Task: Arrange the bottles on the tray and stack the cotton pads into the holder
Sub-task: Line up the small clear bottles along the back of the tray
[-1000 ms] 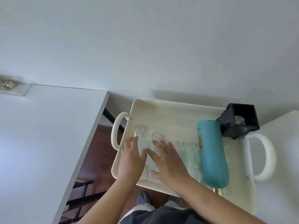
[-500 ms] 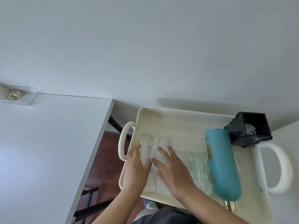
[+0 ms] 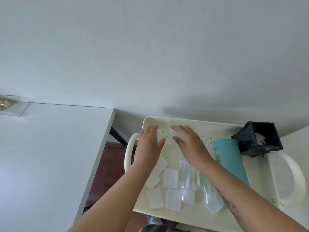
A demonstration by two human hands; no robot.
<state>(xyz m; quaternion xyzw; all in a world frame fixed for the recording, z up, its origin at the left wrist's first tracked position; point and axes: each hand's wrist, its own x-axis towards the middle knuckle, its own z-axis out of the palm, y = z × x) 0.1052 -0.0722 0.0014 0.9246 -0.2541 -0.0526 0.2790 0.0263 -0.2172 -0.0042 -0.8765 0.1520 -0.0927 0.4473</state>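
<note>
A cream perforated tray (image 3: 192,121) with loop handles holds everything. My left hand (image 3: 148,146) and my right hand (image 3: 190,146) are at its far left part, each gripping a small clear bottle: one (image 3: 160,136) under the left fingers, the other (image 3: 173,134) under the right. Several white square cotton pads (image 3: 170,178) lie loose at the tray's near side. Two clear bottles (image 3: 188,174) (image 3: 211,200) lie beside them under my right forearm. A teal bottle (image 3: 229,159) lies on its side further right. The black holder (image 3: 260,139) sits tipped at the far right corner with pads inside.
A white table (image 3: 50,156) stands to the left with a clear plastic box (image 3: 10,105) at its far edge. A gap showing brown floor (image 3: 107,166) separates it from the tray. Another white surface (image 3: 298,143) lies on the right, and a plain wall runs behind.
Both hands have moved from the tray's near left to its far left, carrying the two small clear bottles. The cotton pads they covered now lie exposed.
</note>
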